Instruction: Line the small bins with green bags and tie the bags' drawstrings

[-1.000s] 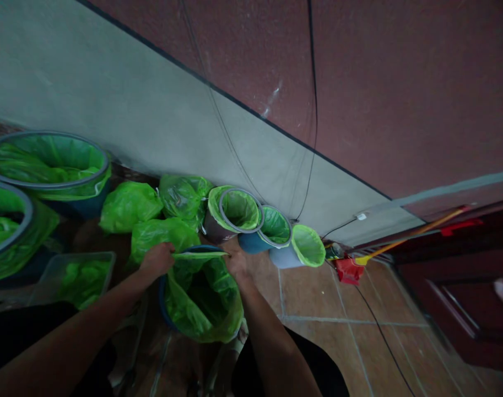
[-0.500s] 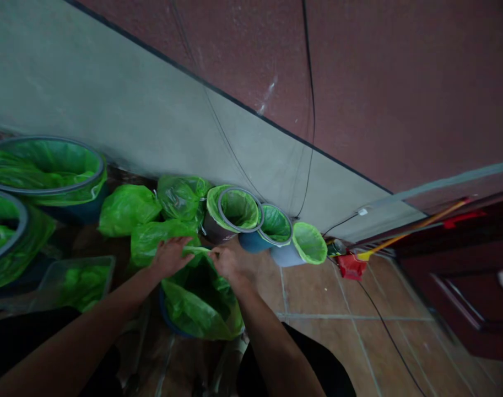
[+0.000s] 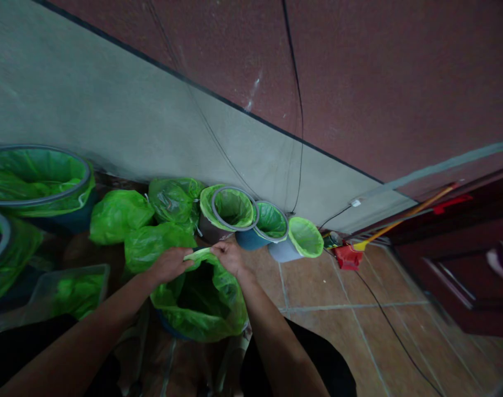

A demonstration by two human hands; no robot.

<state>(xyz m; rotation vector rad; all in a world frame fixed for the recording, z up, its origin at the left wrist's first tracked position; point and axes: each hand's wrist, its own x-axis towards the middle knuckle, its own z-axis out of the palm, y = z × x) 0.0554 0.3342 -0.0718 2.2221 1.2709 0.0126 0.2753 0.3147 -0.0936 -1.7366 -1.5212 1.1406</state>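
Note:
A blue bin (image 3: 168, 325) lined with a green plastic bag (image 3: 212, 309) stands on the floor right in front of me. My left hand (image 3: 168, 264) and my right hand (image 3: 230, 257) both pinch the far edge of the bag's mouth, fingers closed on the plastic, a short stretch of the edge held between them. The bag's mouth gapes open below my hands.
Along the wall stand three small bins (image 3: 230, 212) with green liners, several tied green bags (image 3: 119, 215), and two large lined bins (image 3: 40, 176) at the left. A clear tub (image 3: 75, 281) holds green plastic. A red dustpan (image 3: 348, 256), broom and cables lie at the right.
My hands have come closer together along the bag's edge, the stretched strip between them growing shorter. The view has shifted slightly right and down.

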